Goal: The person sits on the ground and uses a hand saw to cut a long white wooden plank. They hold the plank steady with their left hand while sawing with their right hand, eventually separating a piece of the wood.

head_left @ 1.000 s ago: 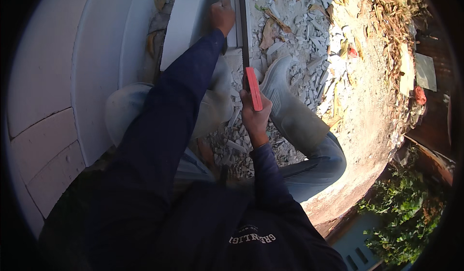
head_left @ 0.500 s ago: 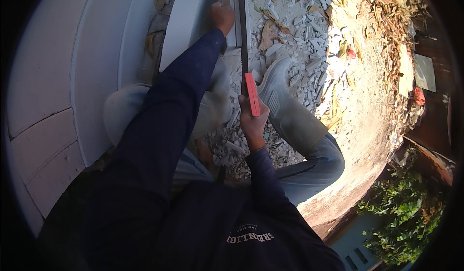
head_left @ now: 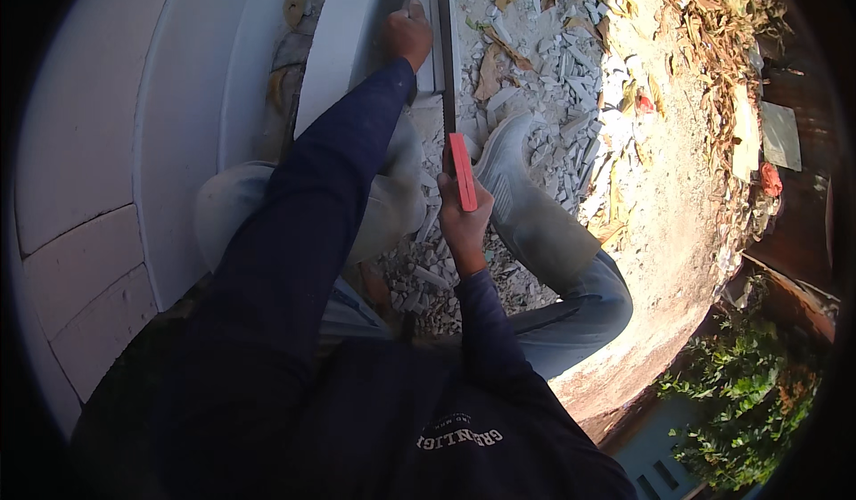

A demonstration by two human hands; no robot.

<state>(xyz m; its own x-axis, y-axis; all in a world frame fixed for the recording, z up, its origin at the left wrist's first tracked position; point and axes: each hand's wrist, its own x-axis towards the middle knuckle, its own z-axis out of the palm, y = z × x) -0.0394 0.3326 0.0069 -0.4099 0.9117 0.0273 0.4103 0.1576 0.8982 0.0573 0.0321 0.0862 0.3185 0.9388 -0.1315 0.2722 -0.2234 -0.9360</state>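
My left hand [head_left: 407, 35] is closed on a narrow inner edge of the long white piece [head_left: 332, 45] at the top middle. My right hand [head_left: 463, 228] is wrapped round the red handle [head_left: 462, 170] of a saw, whose long dark toothed blade [head_left: 448, 99] runs away from me along the right side of the white piece. My boots [head_left: 535, 197] and bent legs are on either side of my arms, partly hidden by my sleeves.
White stepped blocks [head_left: 85, 126] line the left side. Pale chips [head_left: 562, 81] and dry leaves [head_left: 713, 28] cover the ground, with a sunlit strip on the right. A rusty metal sheet [head_left: 802, 224] and a leafy plant [head_left: 731, 384] are at the right edge.
The saw and my right hand have shifted slightly toward me since a second ago. My left hand has stayed closed in nearly the same place.
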